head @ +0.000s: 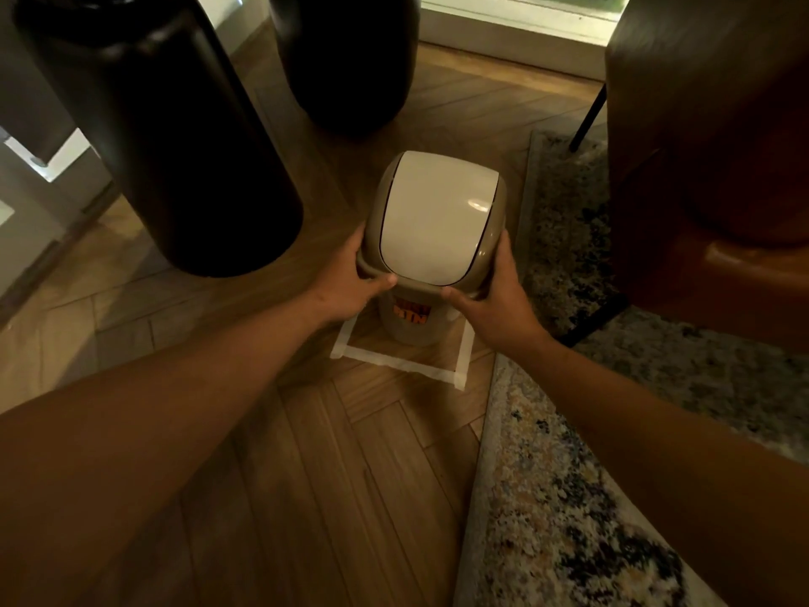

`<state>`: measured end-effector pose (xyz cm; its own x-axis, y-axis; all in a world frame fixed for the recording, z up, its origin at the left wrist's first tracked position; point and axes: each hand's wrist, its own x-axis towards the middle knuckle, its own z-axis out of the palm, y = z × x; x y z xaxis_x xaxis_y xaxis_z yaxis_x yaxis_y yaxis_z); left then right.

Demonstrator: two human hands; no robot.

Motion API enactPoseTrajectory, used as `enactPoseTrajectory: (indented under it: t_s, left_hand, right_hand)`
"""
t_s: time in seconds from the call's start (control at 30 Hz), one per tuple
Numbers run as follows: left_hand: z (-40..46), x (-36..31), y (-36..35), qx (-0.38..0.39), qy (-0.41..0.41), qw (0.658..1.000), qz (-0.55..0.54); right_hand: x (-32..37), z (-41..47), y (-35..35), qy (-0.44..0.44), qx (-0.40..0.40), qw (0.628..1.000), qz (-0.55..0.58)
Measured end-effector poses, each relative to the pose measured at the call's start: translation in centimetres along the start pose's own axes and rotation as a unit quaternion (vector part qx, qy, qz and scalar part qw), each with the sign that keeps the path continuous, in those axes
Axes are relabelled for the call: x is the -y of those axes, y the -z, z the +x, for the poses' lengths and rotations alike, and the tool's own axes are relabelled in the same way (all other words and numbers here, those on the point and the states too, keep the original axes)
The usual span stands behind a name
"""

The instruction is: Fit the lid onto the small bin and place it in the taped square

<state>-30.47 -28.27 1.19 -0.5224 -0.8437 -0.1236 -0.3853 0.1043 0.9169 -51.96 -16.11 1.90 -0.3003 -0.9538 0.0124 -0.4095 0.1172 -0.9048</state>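
Observation:
A small beige bin (410, 327) with an orange label stands upright inside the square of white tape (394, 360) on the wooden floor. Its domed lid (431, 221), with a cream swing flap in a tan frame, sits on top of the bin. My left hand (352, 284) grips the lid's left rim, thumb on the front edge. On the opposite side, my right hand (492, 295) clasps the right rim in the same way. The bin's far side and the back of the tape square are hidden behind the lid.
Two tall dark cylindrical vases (162, 138) (346, 59) stand to the left and behind the bin. A brown leather chair (709, 168) with thin black legs is on the right, on a speckled rug (569, 497). A window sill (516, 41) runs along the back.

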Motion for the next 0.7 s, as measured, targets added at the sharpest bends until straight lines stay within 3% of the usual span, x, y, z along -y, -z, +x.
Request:
enactPoseTrajectory:
  t_s: [0.53,0.7]
  left_hand:
    - [0.6,0.3,-0.3,-0.011,0.004,0.999,-0.035]
    - [0.3,-0.2,0.0,0.002,-0.005,0.999,-0.036]
  right_hand:
    - [0.5,0.5,-0.5,-0.031,0.000,1.000,0.006]
    - [0.8,0.5,-0.2,-0.002,-0.007,1.000,-0.013]
